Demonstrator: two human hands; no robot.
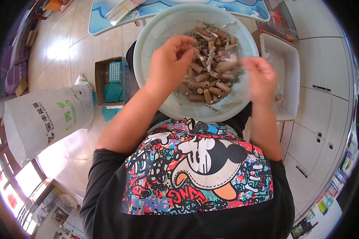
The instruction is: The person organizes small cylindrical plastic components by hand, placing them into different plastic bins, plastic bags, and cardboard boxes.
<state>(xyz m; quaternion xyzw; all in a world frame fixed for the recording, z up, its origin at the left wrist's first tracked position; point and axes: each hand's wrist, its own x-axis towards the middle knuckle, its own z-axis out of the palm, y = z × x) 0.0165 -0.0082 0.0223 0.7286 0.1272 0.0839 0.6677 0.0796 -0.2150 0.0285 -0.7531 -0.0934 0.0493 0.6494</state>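
Observation:
A wide pale green plastic mesh basket [147,79] rests in front of me. Inside lies a heap of short brown cylinders [208,95], some showing a small hole, mixed with silvery twisted strips [210,59] and dry plant-like bits. My left hand [172,59] is over the left part of the heap, thumb and forefinger drawn together; whatever sits in the pinch is too small or hidden to name. At the basket's right side, my right hand [261,77] is smeared by motion, its fingers unclear. A brownish blur [227,65] lies between the hands over the heap.
Beyond the basket stands a blue-patterned table [163,7] with a bundle of pale strips [121,11]. On the left are a cardboard box [101,79] with teal plastic racks [114,91] and a white printed sack [48,115]. A white bin [289,75] and cabinets [315,111] flank the right.

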